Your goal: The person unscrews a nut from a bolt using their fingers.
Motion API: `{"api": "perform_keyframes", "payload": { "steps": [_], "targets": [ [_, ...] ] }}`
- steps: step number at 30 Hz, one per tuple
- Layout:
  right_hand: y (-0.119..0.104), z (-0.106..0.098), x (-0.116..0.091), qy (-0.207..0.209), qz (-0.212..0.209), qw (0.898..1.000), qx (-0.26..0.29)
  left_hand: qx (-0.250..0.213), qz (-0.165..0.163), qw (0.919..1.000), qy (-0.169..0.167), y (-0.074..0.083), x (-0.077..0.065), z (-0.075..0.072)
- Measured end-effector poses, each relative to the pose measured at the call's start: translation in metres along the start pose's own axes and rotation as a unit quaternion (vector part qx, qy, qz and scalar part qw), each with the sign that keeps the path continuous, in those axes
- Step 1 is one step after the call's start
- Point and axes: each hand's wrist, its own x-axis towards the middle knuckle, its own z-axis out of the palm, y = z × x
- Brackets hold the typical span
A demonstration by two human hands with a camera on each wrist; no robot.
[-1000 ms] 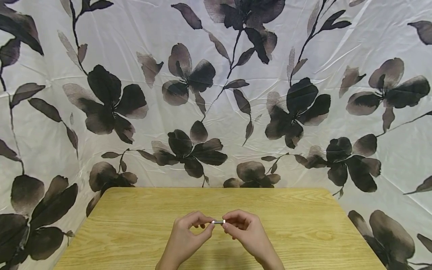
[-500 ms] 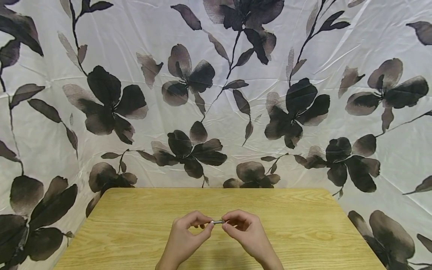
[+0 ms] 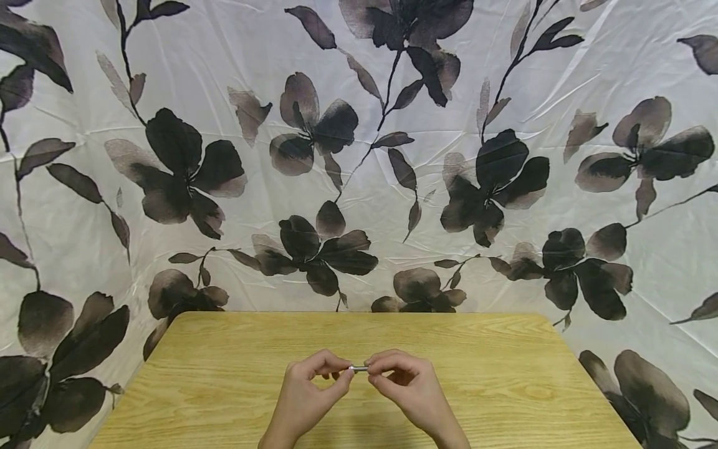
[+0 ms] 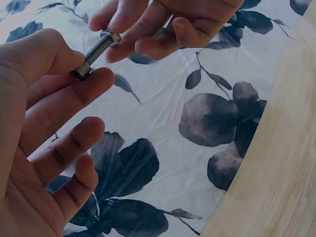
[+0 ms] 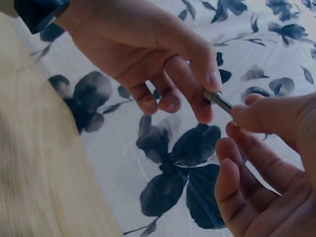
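Note:
Both hands hold a small silver threaded bolt [image 3: 359, 368] level between them, above the table. My left hand [image 3: 311, 394] pinches one end between thumb and index finger; in the left wrist view this bolt [image 4: 98, 51] has a dark, shiny cylindrical head there. At the other end sits a nut [image 4: 112, 37], with the thumb and fingers of my right hand [image 3: 408, 388] around it. In the right wrist view my right hand [image 5: 276, 153] covers the nut, while a short stretch of thread shows between the two hands. The other fingers of both hands are loosely curled.
A light wood-grain table [image 3: 224, 349] with rounded far corners lies under the hands. Behind and beside it hangs a white cloth [image 3: 247, 187] printed with dark flowers. A dark band [image 5: 42, 12] is on the left wrist.
The fingertips of my right hand have shifted slightly left and now cover the nut end, which showed a second ago. My left hand, with the bolt, has drifted a little left.

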Motion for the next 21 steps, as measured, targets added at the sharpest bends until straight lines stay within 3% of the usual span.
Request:
{"api": "perform_keyframes", "payload": {
  "steps": [7,10,14,21],
  "targets": [
    [-0.0066,0.0010,0.0033,0.042,0.083,0.995,-0.047,0.008,-0.003,0.9999,0.006,0.0010,0.0008,0.0002],
    [-0.0092,0.0016,0.0064,0.066,0.149,0.985,-0.062,0.018,0.005,0.9998,0.012,0.0008,0.0014,0.0003],
    [-0.0103,0.0021,0.0082,0.064,0.223,0.970,-0.068,0.033,0.009,0.9993,0.014,-0.0002,0.0010,0.0007],
    [-0.0067,0.0032,0.0057,0.048,0.242,0.968,-0.052,0.045,0.014,0.9989,0.002,-0.0021,-0.0012,0.0010]
  ]
}}
